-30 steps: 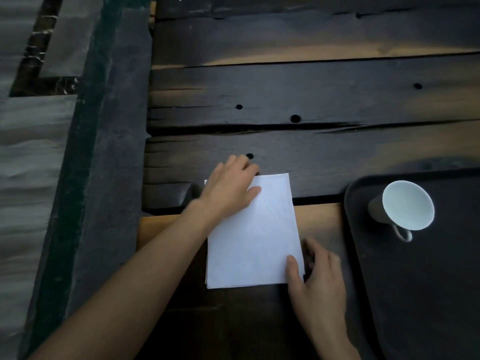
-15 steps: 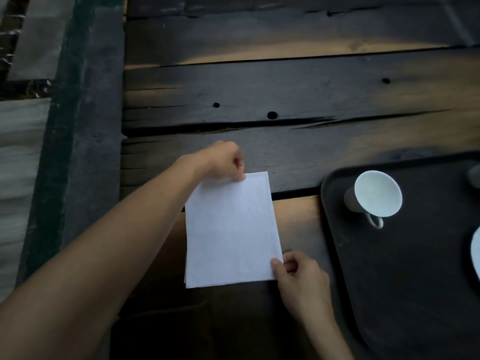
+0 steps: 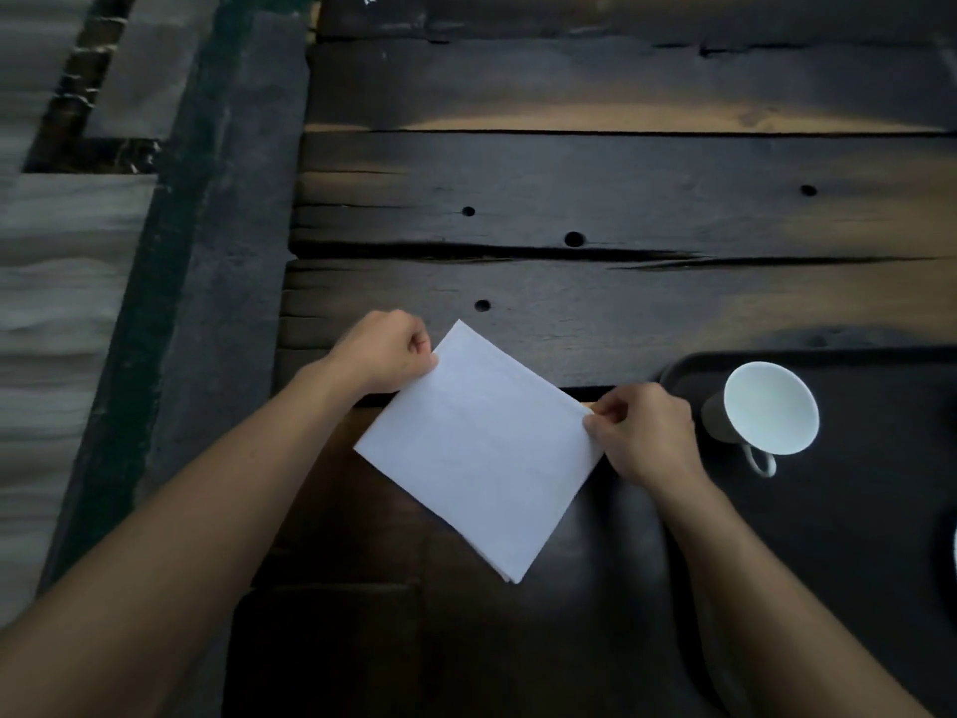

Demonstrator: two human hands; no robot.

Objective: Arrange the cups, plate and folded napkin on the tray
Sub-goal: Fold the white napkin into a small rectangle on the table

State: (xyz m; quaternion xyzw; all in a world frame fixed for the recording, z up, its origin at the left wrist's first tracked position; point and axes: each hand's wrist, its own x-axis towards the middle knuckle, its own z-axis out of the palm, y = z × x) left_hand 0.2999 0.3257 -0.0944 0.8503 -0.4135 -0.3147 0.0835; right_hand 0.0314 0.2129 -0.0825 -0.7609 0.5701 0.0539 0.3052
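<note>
A white folded napkin (image 3: 481, 448) is held over the dark wooden table, turned so it looks like a diamond. My left hand (image 3: 386, 355) pinches its upper-left edge. My right hand (image 3: 642, 432) pinches its right corner. To the right lies a black tray (image 3: 854, 536) with a white cup (image 3: 766, 412) standing on it near its far-left corner, handle toward me. A sliver of something white (image 3: 954, 549) shows at the right frame edge on the tray; I cannot tell what it is.
The table (image 3: 621, 199) is made of dark planks with gaps and small holes. Its left edge (image 3: 290, 303) drops to a dark ledge and a pale floor beyond.
The napkin has been lifted and rotated clockwise from upright to a diagonal. My right hand moved from its near-right corner up to the right corner. My left hand keeps its pinch.
</note>
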